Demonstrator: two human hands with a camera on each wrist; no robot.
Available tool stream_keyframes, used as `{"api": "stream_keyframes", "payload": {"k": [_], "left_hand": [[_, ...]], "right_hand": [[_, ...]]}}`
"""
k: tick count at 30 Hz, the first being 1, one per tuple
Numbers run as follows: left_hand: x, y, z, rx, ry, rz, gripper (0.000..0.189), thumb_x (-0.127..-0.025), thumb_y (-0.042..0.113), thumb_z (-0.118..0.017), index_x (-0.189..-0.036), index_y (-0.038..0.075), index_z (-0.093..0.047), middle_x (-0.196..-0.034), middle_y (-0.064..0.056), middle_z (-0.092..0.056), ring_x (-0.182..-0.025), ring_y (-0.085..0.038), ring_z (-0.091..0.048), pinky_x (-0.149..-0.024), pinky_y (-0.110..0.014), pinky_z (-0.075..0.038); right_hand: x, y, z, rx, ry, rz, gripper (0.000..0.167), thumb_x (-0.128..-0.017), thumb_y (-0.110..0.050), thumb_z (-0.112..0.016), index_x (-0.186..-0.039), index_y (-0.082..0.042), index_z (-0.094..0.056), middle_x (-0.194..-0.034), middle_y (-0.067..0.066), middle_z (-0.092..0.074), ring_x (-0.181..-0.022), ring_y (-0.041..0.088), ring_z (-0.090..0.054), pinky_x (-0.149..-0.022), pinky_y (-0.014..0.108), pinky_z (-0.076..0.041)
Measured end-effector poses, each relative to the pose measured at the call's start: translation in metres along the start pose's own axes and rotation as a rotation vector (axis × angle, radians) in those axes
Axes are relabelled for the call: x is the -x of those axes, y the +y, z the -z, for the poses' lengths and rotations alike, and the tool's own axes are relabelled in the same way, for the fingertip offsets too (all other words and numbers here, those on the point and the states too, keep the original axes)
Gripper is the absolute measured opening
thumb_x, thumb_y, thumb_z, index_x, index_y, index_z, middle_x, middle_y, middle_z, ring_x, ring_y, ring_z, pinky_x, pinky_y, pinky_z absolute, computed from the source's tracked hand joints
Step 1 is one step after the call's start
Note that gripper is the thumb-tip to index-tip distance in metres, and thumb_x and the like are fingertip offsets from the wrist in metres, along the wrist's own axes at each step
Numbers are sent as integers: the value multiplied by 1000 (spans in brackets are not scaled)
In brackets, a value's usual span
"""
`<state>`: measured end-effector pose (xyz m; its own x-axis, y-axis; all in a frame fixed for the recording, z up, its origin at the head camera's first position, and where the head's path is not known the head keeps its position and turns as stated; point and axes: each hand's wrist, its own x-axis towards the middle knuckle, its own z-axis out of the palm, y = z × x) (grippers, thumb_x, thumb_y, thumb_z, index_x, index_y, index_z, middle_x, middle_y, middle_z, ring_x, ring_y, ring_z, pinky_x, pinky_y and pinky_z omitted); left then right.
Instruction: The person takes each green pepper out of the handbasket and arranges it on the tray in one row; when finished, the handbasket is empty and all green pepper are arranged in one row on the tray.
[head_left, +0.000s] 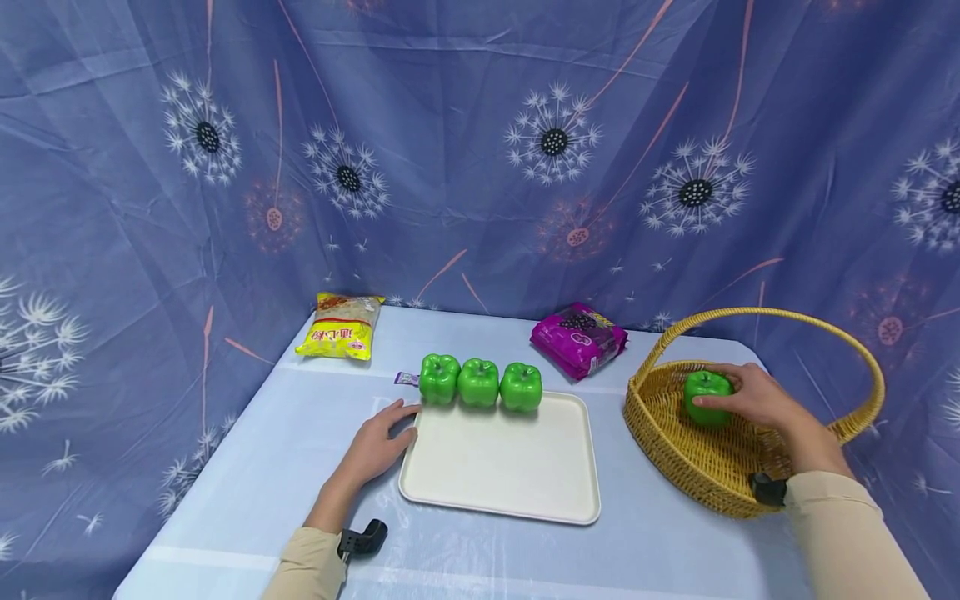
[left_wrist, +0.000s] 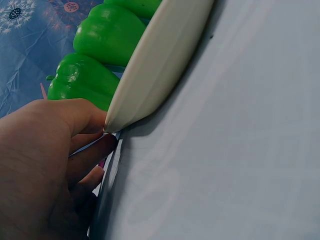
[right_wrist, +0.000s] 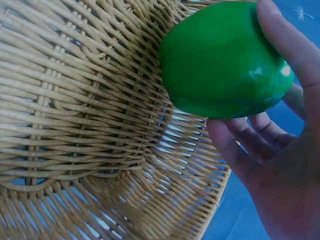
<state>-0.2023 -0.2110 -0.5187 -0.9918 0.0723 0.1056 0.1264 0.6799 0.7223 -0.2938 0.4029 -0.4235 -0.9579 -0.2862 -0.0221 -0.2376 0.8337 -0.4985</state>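
In the head view my right hand (head_left: 761, 398) reaches inside the wicker basket (head_left: 652, 433) and grips a green bell pepper (head_left: 705, 398). The right wrist view shows the thumb on one side of this pepper (right_wrist: 220, 60) and the fingers on the other, with the woven basket wall beside it. My left hand (head_left: 375, 442) lies at the left edge of a cream tray (head_left: 510, 467), fingertips at its rim near the far corner. Three more green bell peppers (head_left: 478, 383) stand in a row along the tray's far edge.
A yellow food packet (head_left: 341, 327) lies at the table's back left, and a purple packet (head_left: 579, 340) behind the tray on the right. One small purple sachet (head_left: 407, 379) is left of the pepper row. The basket's tall handle (head_left: 780, 313) arches over it. A blue dandelion-print curtain (head_left: 450, 167) surrounds the table.
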Motion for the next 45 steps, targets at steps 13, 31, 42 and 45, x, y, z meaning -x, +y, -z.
{"api": "stream_keyframes", "payload": {"k": [13,31,42,45], "left_hand": [[-1,2,1,6,4,-8,41,-93,26,-63,-133,19,-59,-145,-18,-42,-133,-39,-37,-107,-57,-29],[0,-1,0,4,-7,9,41,-94,27,-61,-134,19,-59,-147,-17,-41,-135,-38,-35,-108,-57,-28],[0,0,0,6,-2,-3,41,-93,25,-62,-134,18,-59,-146,-18,-41,-134,-39,-36,-107,-58,-28],[1,1,0,6,-4,-6,41,-93,25,-62,-134,18,-59,-146,-18,-41,-134,-39,-36,-107,-58,-28]], "right_hand": [[-2,1,0,-33,-3,-41,87,-83,-41,-75,-138,14,-36,-113,30,-56,-95,39,-58,-67,41,-52],[1,2,-5,-69,4,-42,87,-84,-45,-72,-143,6,-33,-120,34,-49,-105,46,-52,-72,47,-52],[1,-2,-5,-105,1,-46,82,-86,-45,-70,-143,3,-36,-124,30,-49,-109,46,-52,-75,49,-53],[1,-1,-5,-99,10,-46,81,-86,-43,-71,-141,6,-36,-123,31,-50,-108,46,-52,-75,48,-53]]}}
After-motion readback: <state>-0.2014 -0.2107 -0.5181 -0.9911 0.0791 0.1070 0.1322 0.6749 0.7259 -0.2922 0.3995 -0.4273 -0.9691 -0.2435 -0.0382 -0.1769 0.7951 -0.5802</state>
